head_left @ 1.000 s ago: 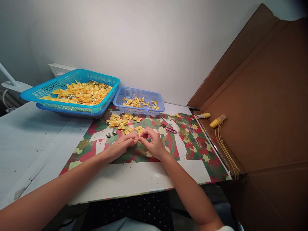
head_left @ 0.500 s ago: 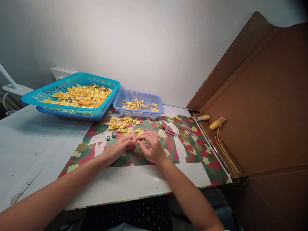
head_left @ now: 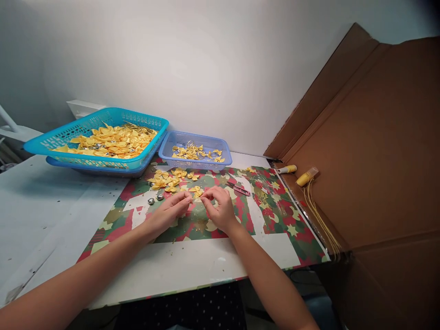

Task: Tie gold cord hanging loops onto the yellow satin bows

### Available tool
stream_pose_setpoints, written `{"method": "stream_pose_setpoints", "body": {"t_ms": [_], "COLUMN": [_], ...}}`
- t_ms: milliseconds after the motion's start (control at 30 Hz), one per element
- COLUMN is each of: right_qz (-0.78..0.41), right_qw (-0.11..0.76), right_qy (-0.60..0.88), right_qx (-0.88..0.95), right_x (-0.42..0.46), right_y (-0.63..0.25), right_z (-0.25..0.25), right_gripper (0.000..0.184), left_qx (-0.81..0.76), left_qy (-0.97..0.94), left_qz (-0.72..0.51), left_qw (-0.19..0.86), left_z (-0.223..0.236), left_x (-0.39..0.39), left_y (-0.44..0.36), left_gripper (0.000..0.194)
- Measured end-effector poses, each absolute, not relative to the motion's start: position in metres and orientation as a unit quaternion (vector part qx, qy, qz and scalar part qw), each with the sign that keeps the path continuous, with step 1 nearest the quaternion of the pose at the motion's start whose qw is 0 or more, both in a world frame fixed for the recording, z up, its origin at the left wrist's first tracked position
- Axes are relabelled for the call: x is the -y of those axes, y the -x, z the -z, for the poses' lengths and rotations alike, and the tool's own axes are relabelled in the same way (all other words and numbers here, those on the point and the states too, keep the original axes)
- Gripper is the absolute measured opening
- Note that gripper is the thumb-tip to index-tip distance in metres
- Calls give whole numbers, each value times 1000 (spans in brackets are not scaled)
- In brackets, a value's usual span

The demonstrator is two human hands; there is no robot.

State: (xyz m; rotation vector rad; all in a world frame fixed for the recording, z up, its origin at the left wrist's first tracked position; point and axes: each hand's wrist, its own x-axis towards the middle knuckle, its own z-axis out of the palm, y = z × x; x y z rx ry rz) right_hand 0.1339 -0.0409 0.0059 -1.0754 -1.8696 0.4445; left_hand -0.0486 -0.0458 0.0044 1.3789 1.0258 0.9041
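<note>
My left hand (head_left: 172,211) and my right hand (head_left: 220,210) face each other above the patterned sheet (head_left: 199,225), a small gap between their fingertips. Both are closed in a pinch. A thin strand may run between them, but what they hold is too small to make out. Just beyond the fingertips lies a yellow ribbon bow (head_left: 196,190). More yellow bows (head_left: 160,179) are heaped behind my left hand. Two silver heart-shaped beads (head_left: 151,201) rest left of that hand. Pink-handled thread snips (head_left: 238,188) lie beyond my right hand.
A turquoise basket (head_left: 146,160) full of yellow bows stands at the back left, stacked on a blue one. Beside it, a smaller periwinkle basket (head_left: 195,166) holds several bows. Yellow spools (head_left: 307,176) with trailing gold cord (head_left: 319,220) lie by the cardboard wall (head_left: 385,151) at right.
My hands, together at the fingertips before, have drawn slightly apart. A bow behind them shows more fully. The whole view has shifted a little.
</note>
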Motion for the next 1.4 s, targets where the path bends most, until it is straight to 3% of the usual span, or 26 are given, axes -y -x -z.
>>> {"method": "stream_pose_setpoints", "body": {"t_ms": [467,833,1000,1133,1267,1400], "right_qz": [-304,-357,-325,-251,-213,-254], "right_qw": [363,353,351,402,436,426], "right_qy": [469,449,472,573,625,570], "right_qx": [746,739,740,669,611,655], "right_x": [33,28,24,16,8,12], "right_y": [-148,-135,-126,-146,-166,-152], "right_z": [-7,-8,-4,-1,0,-3], "right_gripper": [16,15,23,31,26,21], "left_qx": [-451,-419,-412,-412,-408,-403], "left_qy": [-559,-614,-620,-614,-614,-617], "left_qz": [-456,-441,-446,-456,-457,-453], "left_qw": [526,503,497,494,497,501], "left_z": [-2,4,5,5,5,4], "left_x": [43,42,41,40,41,42], "left_y": [51,51,51,51,51,51], "left_gripper": [28,25,25,21,20,21]}}
